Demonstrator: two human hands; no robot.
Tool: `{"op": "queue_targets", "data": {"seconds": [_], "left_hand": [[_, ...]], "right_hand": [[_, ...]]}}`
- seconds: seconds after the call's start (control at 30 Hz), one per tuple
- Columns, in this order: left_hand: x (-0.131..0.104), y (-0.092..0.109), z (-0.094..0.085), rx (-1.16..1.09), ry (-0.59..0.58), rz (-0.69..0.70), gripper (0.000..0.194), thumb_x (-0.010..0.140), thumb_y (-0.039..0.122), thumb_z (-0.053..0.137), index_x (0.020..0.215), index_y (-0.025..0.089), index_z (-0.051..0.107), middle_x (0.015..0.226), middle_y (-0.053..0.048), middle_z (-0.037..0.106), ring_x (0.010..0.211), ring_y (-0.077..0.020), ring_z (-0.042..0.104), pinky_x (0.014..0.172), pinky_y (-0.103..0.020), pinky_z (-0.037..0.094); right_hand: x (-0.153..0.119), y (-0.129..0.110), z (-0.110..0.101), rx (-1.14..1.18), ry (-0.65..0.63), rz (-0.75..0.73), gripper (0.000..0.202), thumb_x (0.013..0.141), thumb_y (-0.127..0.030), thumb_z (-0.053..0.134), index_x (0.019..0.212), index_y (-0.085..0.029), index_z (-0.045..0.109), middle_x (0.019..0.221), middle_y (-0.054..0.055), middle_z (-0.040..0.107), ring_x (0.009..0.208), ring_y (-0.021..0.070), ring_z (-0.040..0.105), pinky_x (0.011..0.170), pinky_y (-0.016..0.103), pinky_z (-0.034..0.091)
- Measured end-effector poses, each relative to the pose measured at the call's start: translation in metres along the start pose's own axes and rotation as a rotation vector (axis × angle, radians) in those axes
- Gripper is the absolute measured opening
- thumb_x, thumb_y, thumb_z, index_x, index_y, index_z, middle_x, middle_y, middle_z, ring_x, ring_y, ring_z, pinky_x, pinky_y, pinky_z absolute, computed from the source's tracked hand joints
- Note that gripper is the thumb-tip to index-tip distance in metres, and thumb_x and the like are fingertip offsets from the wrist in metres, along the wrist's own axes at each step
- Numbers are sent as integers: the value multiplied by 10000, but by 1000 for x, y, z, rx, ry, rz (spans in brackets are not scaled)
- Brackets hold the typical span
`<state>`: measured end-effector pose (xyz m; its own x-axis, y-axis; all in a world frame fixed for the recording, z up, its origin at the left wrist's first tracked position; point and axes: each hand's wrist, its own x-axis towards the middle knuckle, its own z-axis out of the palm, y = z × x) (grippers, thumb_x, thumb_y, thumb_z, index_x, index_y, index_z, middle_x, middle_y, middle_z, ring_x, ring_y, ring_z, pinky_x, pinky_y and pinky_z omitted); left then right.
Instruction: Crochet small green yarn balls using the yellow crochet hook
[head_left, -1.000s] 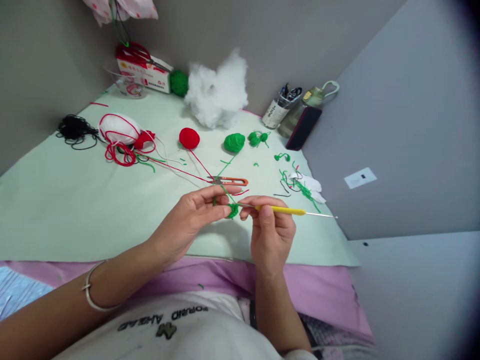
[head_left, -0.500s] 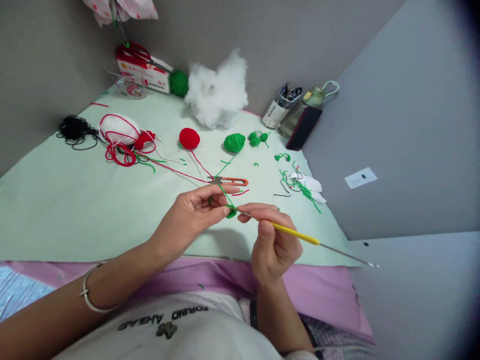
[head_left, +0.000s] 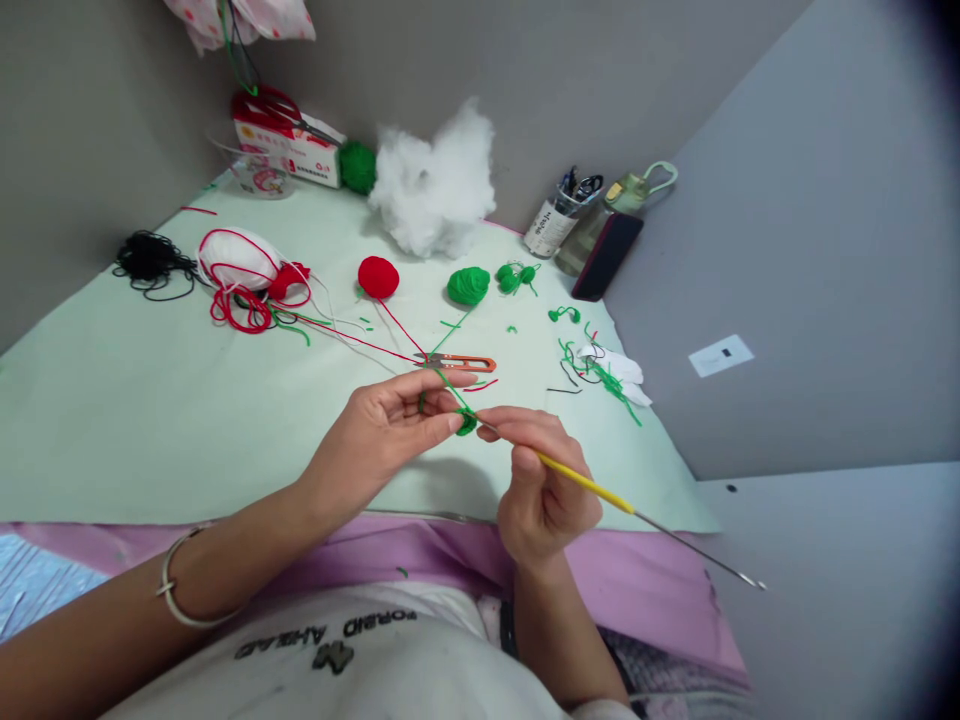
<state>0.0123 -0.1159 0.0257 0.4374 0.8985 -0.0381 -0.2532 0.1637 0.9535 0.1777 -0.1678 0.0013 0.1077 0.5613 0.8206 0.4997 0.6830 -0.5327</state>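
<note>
Between thumb and fingers, my left hand [head_left: 397, 420] pinches a small green crochet piece [head_left: 466, 423]. Green yarn runs over its raised index finger back towards a green yarn ball [head_left: 469, 286]. My right hand [head_left: 551, 480] grips a crochet hook [head_left: 585, 482] with a yellow handle, its near tip at the green piece and its other metal end pointing down to the right. Exactly how the tip sits in the stitches is too small to tell. Just beyond my left fingers lie orange thread snips [head_left: 461, 362].
Behind are a red yarn ball [head_left: 378, 277], white stuffing [head_left: 435, 185] and a white yarn ball [head_left: 238, 260] tangled with red strands. Yarn scraps [head_left: 615, 378] lie at right, near a phone [head_left: 609, 257], a bottle [head_left: 581, 240] and a pen cup [head_left: 553, 225]. Grey walls enclose the table.
The hook's outer end has swung lower as my right hand tilted and shifted slightly left. The green piece has moved a little to the right in my left fingers.
</note>
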Motion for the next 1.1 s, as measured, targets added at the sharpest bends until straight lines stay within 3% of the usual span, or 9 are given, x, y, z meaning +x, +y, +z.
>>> {"op": "queue_targets", "data": {"seconds": [0.1, 0.43, 0.53, 0.63, 0.7, 0.77, 0.9, 1.1], "left_hand": [[-1, 4, 2, 3, 21, -9, 122, 808, 299, 871, 900, 231, 829, 823, 7, 638, 793, -145, 586, 762, -262, 500], [-1, 6, 6, 100, 52, 11, 302, 810, 221, 822, 1111, 245, 828, 793, 19, 652, 790, -153, 612, 835, -290, 522], [-1, 4, 6, -8, 36, -46, 374, 765, 187, 859, 1131, 259, 827, 782, 37, 633, 764, -130, 588, 807, -264, 510], [1, 1, 4, -198, -51, -165, 342, 811, 245, 849, 1150, 281, 827, 772, 37, 638, 747, -114, 575, 790, -243, 502], [4, -1, 0, -303, -101, -233, 290, 844, 275, 825, 1134, 274, 837, 829, 12, 678, 794, -126, 592, 818, -253, 508], [6, -2, -3, -328, -103, -248, 261, 839, 278, 830, 1099, 259, 849, 900, -11, 704, 850, -144, 601, 844, -266, 505], [5, -2, -3, -197, -54, -130, 309, 844, 248, 834, 1150, 289, 841, 837, 16, 647, 811, -134, 546, 809, -250, 466], [1, -8, 5, -161, -56, -55, 316, 850, 234, 837, 1160, 297, 835, 855, 18, 644, 849, -138, 579, 846, -259, 479]], "right_hand": [[1, 0, 0, -40, -10, -36, 250, 1040, -144, 517, 1166, -246, 708, 920, 53, 785, 891, 221, 780, 674, 378, 644], [1, 0, 0, -141, -47, -79, 207, 1043, -186, 539, 1139, -254, 709, 930, 51, 790, 885, 214, 781, 711, 378, 640], [-5, 3, 2, -249, -78, -134, 264, 1005, -129, 599, 1196, -259, 727, 1041, 74, 787, 923, 199, 765, 742, 349, 638], [-10, 5, 4, -367, -75, -199, 350, 954, -64, 658, 1227, -265, 747, 1102, 88, 765, 1013, 208, 749, 791, 338, 638], [-9, 3, 5, -314, -47, -151, 324, 976, -88, 631, 1215, -274, 747, 1061, 76, 765, 981, 209, 747, 775, 354, 639], [-4, 0, 4, -164, 10, -9, 262, 1016, -133, 575, 1158, -273, 745, 964, 52, 763, 846, 192, 735, 695, 355, 627], [4, -4, 6, 122, 105, 236, 206, 1043, -188, 544, 1025, -245, 742, 859, 33, 731, 686, 157, 668, 571, 319, 576], [0, -2, 12, -6, 35, 142, 250, 1020, -119, 567, 1097, -263, 756, 952, 39, 774, 906, 187, 734, 729, 353, 634]]}}
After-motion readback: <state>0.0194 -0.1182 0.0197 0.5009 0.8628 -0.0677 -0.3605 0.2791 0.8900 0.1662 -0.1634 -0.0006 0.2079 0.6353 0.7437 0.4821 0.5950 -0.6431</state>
